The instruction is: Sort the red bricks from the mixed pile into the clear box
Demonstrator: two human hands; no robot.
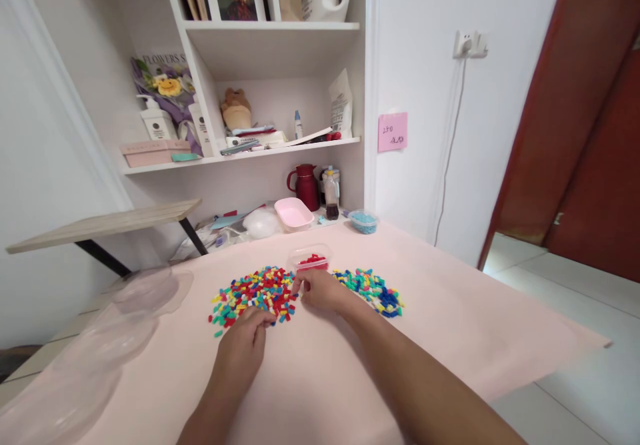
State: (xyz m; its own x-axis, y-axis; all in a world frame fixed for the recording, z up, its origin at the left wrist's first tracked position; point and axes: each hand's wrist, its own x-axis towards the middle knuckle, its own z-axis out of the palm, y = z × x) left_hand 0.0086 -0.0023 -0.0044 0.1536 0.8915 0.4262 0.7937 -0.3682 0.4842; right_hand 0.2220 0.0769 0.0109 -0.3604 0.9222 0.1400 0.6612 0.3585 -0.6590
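Observation:
A mixed heap of small coloured plastic pieces (257,288), red, yellow, green, blue and white, is spread on the pink tabletop. At its near edge rests my left hand (246,330), fingers curled together over the pieces; whatever they hold is hidden. My right hand (320,290) is at the heap's right edge with its fingers pinched downward, and I cannot make out what is in them. Just beyond it, a clear plastic box (310,256) holds red pieces (313,262). A second heap (367,285), mostly green, blue and yellow, lies past my right wrist.
A clear tub of light-blue pieces (363,221) stands at the back right. Several transparent plastic bowls (107,341) line the left edge. Behind the table are a pink tray (294,213), a red jug (305,187) and a bottle (331,195), below white shelves (273,26).

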